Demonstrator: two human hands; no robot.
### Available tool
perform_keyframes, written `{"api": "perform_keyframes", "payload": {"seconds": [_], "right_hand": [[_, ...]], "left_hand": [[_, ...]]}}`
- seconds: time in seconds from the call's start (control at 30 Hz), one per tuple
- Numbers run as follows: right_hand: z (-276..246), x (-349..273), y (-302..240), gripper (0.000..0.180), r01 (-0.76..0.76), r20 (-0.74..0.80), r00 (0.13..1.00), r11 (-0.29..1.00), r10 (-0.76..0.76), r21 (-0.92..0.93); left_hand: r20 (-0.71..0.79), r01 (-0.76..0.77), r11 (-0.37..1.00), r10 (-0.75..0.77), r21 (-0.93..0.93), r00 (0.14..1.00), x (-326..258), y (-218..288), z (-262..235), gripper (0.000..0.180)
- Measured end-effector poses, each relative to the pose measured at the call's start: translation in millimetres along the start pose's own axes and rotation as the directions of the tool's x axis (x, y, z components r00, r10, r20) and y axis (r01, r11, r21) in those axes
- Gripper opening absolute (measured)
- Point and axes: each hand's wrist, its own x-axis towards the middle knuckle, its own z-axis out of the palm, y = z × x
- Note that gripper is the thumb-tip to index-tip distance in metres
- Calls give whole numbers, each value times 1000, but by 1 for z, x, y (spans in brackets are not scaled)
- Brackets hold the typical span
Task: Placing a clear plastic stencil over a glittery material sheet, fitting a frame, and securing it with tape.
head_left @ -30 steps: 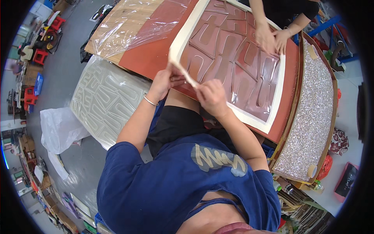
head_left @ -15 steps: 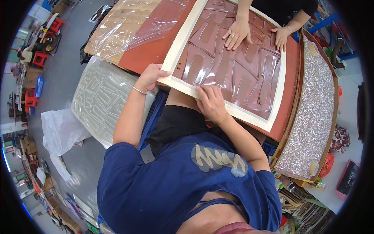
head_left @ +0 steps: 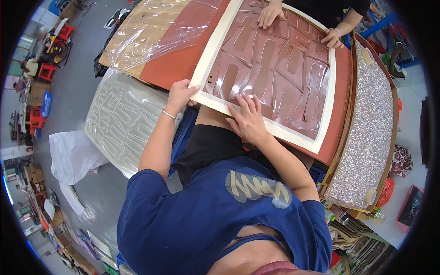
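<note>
A clear plastic sheet with raised outlines and a cream border (head_left: 293, 137) lies over a reddish-brown board (head_left: 330, 145). At the sheet's near left corner my left hand (head_left: 181, 97) pinches the border between thumb and fingers. My right hand (head_left: 249, 120) rests on the near edge, its fingers spread over the border and the clear film, holding nothing. Across from me, a co-worker's hand (head_left: 271, 15) touches the far part of the sheet. The co-worker's other hand (head_left: 332, 38) lies by the far right corner.
Clear film (head_left: 158, 32) covers a wooden board at the far left. Below it, a pale sheet with moulded shapes (head_left: 123, 119) lies beside a blue crate (head_left: 184, 133). A white plastic bag (head_left: 73, 153) sits on the floor. To the right stands a silver glittery panel (head_left: 362, 123) with tape rolls.
The co-worker's hands have drawn back toward the far side of the sheet. My right hand's fingers have spread out along the edge. My left hand has shifted slightly at the corner.
</note>
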Motion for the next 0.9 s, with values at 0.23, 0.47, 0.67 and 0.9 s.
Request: {"api": "perform_keyframes", "payload": {"seconds": [0.23, 0.47, 0.67, 0.9], "right_hand": [[3, 40, 18, 71, -116, 12, 993, 993, 116, 21], [12, 66, 33, 78, -110, 284, 946, 980, 154, -167], [37, 90, 39, 71, -75, 241, 966, 993, 94, -89], [69, 95, 35, 76, -14, 191, 981, 998, 25, -57]], "left_hand": [[-90, -37, 995, 46, 96, 995, -7, 3, 5, 21], [-182, -10, 971, 55, 238, 982, -11, -4, 3, 30], [-207, -25, 975, 72, 220, 976, -13, -11, 4, 33], [-185, -19, 832, 146, 554, 972, -22, 4, 5, 28]]}}
